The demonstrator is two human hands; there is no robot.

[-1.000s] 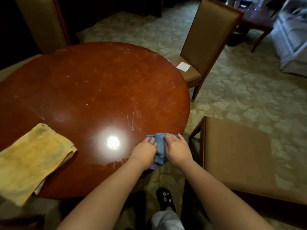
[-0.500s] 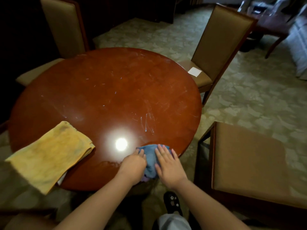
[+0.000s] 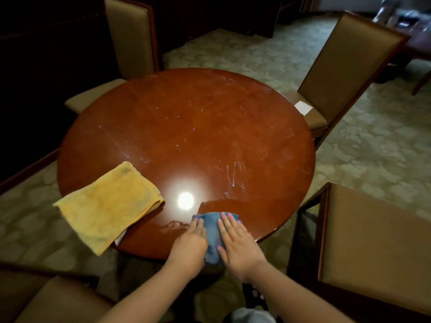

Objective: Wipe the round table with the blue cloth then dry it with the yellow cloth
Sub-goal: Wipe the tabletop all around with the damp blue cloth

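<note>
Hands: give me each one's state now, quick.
Left hand: open, fingers pressing the crumpled blue cloth.
Right hand: open, flat on the same cloth.

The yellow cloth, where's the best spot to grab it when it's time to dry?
Probably the corner of the yellow cloth that hangs off the near left edge of the table. It droops free in the air, so the left hand could pinch it from below and the side. The rest lies folded flat on the wood, harder to get fingers under.
</note>
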